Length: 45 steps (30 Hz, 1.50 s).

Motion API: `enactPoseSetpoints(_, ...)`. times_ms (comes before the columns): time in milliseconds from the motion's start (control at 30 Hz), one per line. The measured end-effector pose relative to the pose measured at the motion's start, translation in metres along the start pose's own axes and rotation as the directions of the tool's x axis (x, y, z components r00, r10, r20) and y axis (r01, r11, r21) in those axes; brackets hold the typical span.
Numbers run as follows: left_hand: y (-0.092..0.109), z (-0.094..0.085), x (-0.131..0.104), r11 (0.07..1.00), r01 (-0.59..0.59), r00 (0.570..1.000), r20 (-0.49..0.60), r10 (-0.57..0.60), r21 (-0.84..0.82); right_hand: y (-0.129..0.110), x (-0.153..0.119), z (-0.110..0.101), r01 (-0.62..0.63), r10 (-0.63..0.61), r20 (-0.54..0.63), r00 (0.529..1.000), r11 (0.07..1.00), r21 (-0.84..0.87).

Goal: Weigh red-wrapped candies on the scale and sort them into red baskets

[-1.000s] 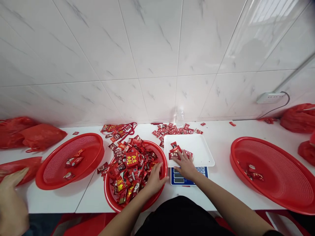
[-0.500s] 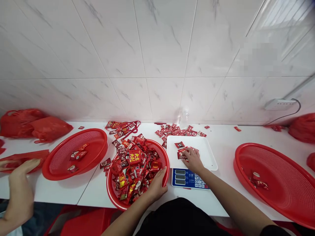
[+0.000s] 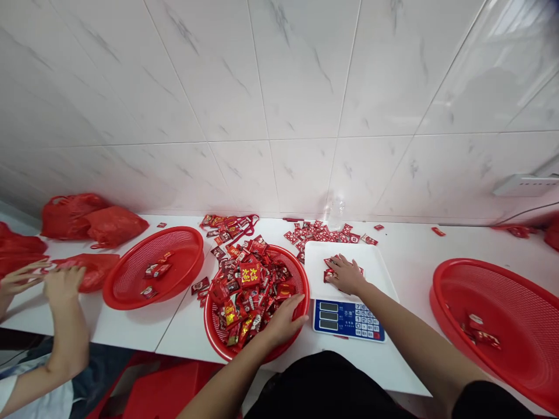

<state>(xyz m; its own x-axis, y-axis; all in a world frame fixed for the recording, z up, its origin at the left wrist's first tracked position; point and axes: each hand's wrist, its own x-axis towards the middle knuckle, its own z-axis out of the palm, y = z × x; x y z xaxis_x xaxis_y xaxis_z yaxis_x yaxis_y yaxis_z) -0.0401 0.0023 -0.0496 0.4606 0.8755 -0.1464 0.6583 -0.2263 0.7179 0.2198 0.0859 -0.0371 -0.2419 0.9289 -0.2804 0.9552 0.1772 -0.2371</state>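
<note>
My left hand (image 3: 285, 322) rests on the near right rim of a red mesh basket (image 3: 304, 278), its fingers stretched out and the thumb apart. Small red snack packets (image 3: 257, 297) heap up in that basket, with a larger gold-lettered packet (image 3: 250, 274) on top. My right hand (image 3: 348, 277) lies with fingers spread over a few red packets (image 3: 328, 273) on the white tray (image 3: 379, 273) of a weighing scale. Part of those packets is hidden under the palm. The scale's blue keypad panel (image 3: 348, 320) faces me; its displays are unreadable.
Loose packets (image 3: 321, 231) lie behind the tray beside a clear plastic container (image 3: 336, 214). Red baskets stand left (image 3: 114, 294) and right (image 3: 441, 279), a few packets in each. Further left, a co-worker's hands (image 3: 65, 285) handle a red bag (image 3: 96, 270); more tied bags (image 3: 116, 226) sit behind.
The view has shifted left. My right hand has flattened and spread over the tray's packets, covering the one that lay apart. My left hand stays at the basket rim. The co-worker's hands have lifted.
</note>
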Motion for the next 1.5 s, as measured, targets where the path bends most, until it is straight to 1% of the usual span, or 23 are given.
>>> enactPoseSetpoints(67,-0.006,-0.007,0.004,0.999,0.008,0.995,-0.104,-0.003,0.051,0.006,-0.011,0.000,0.007,-0.007,-0.031,0.999,1.000,0.004)
enactPoseSetpoints(167,-0.014,-0.024,0.017,0.984,0.025,0.960,-0.279,0.027,0.179,0.012,-0.028,0.007,0.032,-0.023,-0.151,0.988,0.998,0.057)
enactPoseSetpoints(267,-0.016,-0.053,0.035,0.935,0.014,0.913,-0.386,0.132,0.354,0.012,-0.046,0.021,0.065,-0.024,-0.263,0.964,0.987,0.146)
enactPoseSetpoints(333,-0.016,-0.079,0.050,0.886,0.082,0.889,-0.435,0.141,0.456,0.009,-0.059,0.029,0.086,-0.020,-0.301,0.953,0.975,0.206)
enactPoseSetpoints(400,-0.018,-0.108,0.066,0.831,0.229,0.869,-0.490,0.060,0.508,0.006,-0.070,0.034,0.096,-0.007,-0.319,0.948,0.960,0.263)
enactPoseSetpoints(500,-0.030,-0.146,0.088,0.755,0.426,0.835,-0.538,-0.115,0.499,0.004,-0.084,0.037,0.077,0.036,-0.324,0.945,0.941,0.329)
enactPoseSetpoints(600,-0.045,-0.166,0.100,0.725,0.555,0.804,-0.485,-0.343,0.408,0.004,-0.094,0.038,0.054,0.069,-0.313,0.947,0.928,0.368)
enactPoseSetpoints(667,-0.051,-0.169,0.102,0.743,0.566,0.811,-0.399,-0.427,0.356,0.004,-0.100,0.038,0.033,0.091,-0.283,0.955,0.914,0.404)
enactPoseSetpoints(733,-0.054,-0.165,0.099,0.780,0.522,0.844,-0.343,-0.412,0.347,0.004,-0.105,0.038,-0.010,0.127,-0.230,0.965,0.891,0.454)
enactPoseSetpoints(867,-0.047,-0.143,0.081,0.848,0.349,0.923,-0.301,-0.238,0.399,0.002,-0.114,0.042,-0.085,0.178,-0.135,0.975,0.854,0.513)
enactPoseSetpoints(1000,-0.032,-0.108,0.046,0.886,0.156,0.985,-0.142,-0.103,0.437,-0.003,-0.116,0.045,-0.110,0.181,-0.084,0.980,0.842,0.529)
enactPoseSetpoints(1100,-0.018,-0.083,0.016,0.920,-0.002,0.998,0.053,-0.020,0.393,-0.010,-0.117,0.042,-0.079,0.157,-0.103,0.982,0.844,0.530)
enactPoseSetpoints(1167,-0.010,-0.076,0.002,0.939,-0.074,0.991,0.127,0.032,0.336,-0.014,-0.117,0.038,-0.062,0.145,-0.116,0.983,0.847,0.528)
enactPoseSetpoints(1200,-0.008,-0.077,-0.001,0.945,-0.083,0.993,0.109,0.051,0.317,-0.015,-0.118,0.037,-0.058,0.142,-0.121,0.982,0.849,0.525)
enactPoseSetpoints(1233,-0.008,-0.081,-0.003,0.947,-0.071,0.997,0.049,0.059,0.312,-0.016,-0.118,0.036,-0.055,0.139,-0.124,0.983,0.851,0.522)
enactPoseSetpoints(1267,-0.010,-0.087,-0.003,0.946,-0.031,0.998,-0.044,0.048,0.323,-0.017,-0.119,0.035,-0.052,0.136,-0.126,0.983,0.853,0.519)
enactPoseSetpoints(1300,-0.014,-0.095,-0.001,0.938,0.041,0.987,-0.158,0.015,0.345,-0.017,-0.119,0.035,-0.049,0.133,-0.127,0.983,0.855,0.516)
enactPoseSetpoints(1333,-0.020,-0.103,0.001,0.920,0.140,0.961,-0.274,-0.037,0.367,-0.018,-0.119,0.035,-0.049,0.131,-0.127,0.983,0.858,0.512)
enactPoseSetpoints(1367,-0.027,-0.110,0.004,0.887,0.263,0.919,-0.377,-0.110,0.381,-0.018,-0.119,0.036,-0.048,0.129,-0.126,0.984,0.860,0.508)
enactPoseSetpoints(1400,-0.036,-0.116,0.006,0.840,0.385,0.872,-0.450,-0.195,0.382,-0.018,-0.119,0.037,-0.046,0.126,-0.127,0.984,0.862,0.505)
enactPoseSetpoints(1433,-0.044,-0.118,0.007,0.790,0.485,0.829,-0.487,-0.276,0.377,-0.018,-0.119,0.037,-0.042,0.123,-0.129,0.984,0.863,0.503)
enactPoseSetpoints(1467,-0.052,-0.118,0.008,0.748,0.547,0.800,-0.498,-0.335,0.376,-0.018,-0.120,0.038,-0.037,0.119,-0.131,0.984,0.864,0.502)
enactPoseSetpoints(1500,-0.057,-0.114,0.007,0.725,0.572,0.792,-0.487,-0.367,0.384,-0.018,-0.120,0.039,-0.031,0.114,-0.134,0.984,0.863,0.504)
